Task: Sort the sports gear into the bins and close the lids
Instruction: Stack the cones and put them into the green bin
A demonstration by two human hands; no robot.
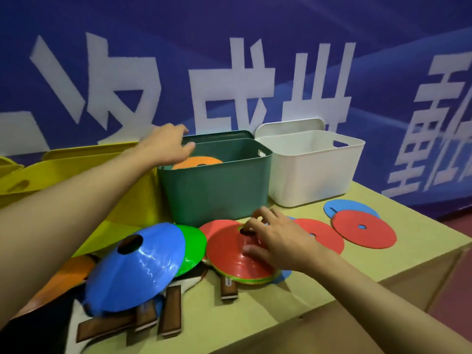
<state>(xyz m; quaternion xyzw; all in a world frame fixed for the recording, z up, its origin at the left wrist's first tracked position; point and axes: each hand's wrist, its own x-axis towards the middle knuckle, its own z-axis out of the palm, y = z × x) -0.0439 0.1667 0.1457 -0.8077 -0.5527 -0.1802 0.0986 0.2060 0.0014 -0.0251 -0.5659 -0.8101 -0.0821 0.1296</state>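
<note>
Three bins line the back of the pale table [398, 254], under a blue banner [229, 47] with big white characters. Yellow bin [63, 169] on the left, tilted and partly hidden by the left forearm; green bin [217, 185] in the middle, upright, lid off; white bin [311, 167] on the right, touching the green one. A green lid [219, 136] stands behind the green bin, a white lid [288, 126] behind the white one.

Down inside the green bin, an orange disc cone [198, 162] lies tilted. Above that bin's near-left corner hovers the left hand [167, 144], fingers loose and spread, gripping nothing.

Front left, a big blue disc cone [138, 272] lies tipped toward the camera, overlapping a green disc cone [194, 249]. Beside them sits a stack of disc cones with a red cone [235, 256] on top, and the right hand [275, 244] is on it: fingers curled into the centre hole, thumb pressed against the cone's slope, a real grasp.

Further right, flat markers lie on the table: a red flat disc [324, 236] just past the right hand, then another red flat disc [364, 229] lapping over a blue flat disc [347, 206].

At the near edge, wooden paddle handles [169, 312] poke out from beneath the cones, one handle [228, 287] sticking out below the red stack.
</note>
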